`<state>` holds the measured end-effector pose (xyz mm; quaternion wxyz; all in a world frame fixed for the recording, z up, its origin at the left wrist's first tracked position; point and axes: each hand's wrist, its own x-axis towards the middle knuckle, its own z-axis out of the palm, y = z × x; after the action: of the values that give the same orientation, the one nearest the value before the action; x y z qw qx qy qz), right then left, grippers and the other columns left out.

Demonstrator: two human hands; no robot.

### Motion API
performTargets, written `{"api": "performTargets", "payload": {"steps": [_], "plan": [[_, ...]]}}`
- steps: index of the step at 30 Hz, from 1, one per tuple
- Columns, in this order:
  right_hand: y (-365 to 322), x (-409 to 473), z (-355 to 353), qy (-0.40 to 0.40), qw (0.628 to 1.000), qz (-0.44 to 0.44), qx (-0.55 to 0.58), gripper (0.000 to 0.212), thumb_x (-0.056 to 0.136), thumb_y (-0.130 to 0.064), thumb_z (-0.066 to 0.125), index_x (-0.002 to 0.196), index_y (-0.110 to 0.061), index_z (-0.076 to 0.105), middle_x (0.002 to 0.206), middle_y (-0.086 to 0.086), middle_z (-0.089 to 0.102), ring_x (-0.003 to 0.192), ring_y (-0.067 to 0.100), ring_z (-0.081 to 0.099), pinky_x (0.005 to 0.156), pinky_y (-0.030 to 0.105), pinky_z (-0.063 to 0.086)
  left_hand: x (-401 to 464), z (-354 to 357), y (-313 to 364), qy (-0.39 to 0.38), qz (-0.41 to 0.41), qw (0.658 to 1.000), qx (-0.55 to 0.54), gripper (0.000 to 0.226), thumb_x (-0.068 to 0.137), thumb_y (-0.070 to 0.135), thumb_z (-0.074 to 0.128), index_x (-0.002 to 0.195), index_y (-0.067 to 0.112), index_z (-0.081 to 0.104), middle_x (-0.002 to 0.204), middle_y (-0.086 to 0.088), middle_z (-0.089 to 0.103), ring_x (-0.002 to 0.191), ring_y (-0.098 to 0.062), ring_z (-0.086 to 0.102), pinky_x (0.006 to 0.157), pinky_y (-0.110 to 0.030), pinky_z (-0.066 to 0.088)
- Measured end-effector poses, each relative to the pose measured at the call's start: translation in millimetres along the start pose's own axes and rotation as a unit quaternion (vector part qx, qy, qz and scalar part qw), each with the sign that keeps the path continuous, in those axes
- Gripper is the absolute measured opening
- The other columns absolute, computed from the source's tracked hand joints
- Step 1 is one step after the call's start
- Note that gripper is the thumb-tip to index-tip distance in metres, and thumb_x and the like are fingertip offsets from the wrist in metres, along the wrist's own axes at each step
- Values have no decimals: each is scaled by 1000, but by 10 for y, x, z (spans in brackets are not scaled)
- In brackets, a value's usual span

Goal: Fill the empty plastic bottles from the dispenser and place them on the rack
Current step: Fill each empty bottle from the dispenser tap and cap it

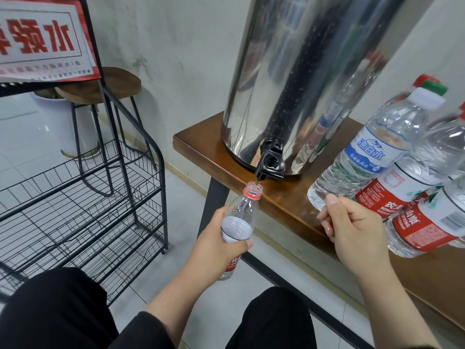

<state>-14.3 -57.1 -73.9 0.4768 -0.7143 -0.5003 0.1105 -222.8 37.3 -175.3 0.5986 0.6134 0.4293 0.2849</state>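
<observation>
My left hand (218, 241) grips a clear plastic bottle (241, 217) with a red neck ring and red label. Its open mouth sits right under the black tap (270, 163) of the steel dispenser (302, 71). A thin stream of water runs into the bottle, which is partly filled. My right hand (357, 226) hovers over the table edge with fingers curled; a bit of red shows inside it, probably the cap. The black wire rack (83, 197) stands to the left with bare shelves.
The dispenser stands on a brown wooden table (201, 149). Several capped plastic bottles (372, 152) crowd the table at the right, blue-labelled and red-labelled. A wooden stool (105, 84) and a white pot stand behind the rack. A red sign (45, 39) tops the rack.
</observation>
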Motion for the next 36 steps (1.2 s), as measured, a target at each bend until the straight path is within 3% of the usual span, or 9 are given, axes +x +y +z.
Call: {"api": "performTargets", "payload": {"steps": [25, 31, 36], "plan": [[-4, 0, 4, 0, 1000, -6, -5, 44, 104, -30, 50, 68, -8, 62, 57, 9, 55, 52, 12, 50, 56, 31, 41, -10, 25, 22, -2, 5, 1000, 2, 69, 82, 24, 84, 130, 52, 44, 116, 18, 65, 109, -7, 64, 83, -15, 49], [-19, -10, 1, -3, 1000, -4, 5, 48, 98, -44, 49, 69, -9, 63, 57, 10, 55, 52, 12, 50, 52, 22, 41, -9, 26, 14, -2, 3, 1000, -2, 70, 81, 25, 84, 132, 51, 44, 118, 16, 65, 110, -9, 64, 91, -24, 53], [-24, -10, -3, -4, 1000, -1, 6, 49, 96, -47, 48, 67, -10, 62, 58, 9, 55, 53, 12, 50, 52, 21, 41, -8, 26, 15, -1, 3, 1000, -5, 66, 82, 24, 84, 126, 54, 46, 115, 18, 67, 108, -5, 65, 87, -20, 51]]}}
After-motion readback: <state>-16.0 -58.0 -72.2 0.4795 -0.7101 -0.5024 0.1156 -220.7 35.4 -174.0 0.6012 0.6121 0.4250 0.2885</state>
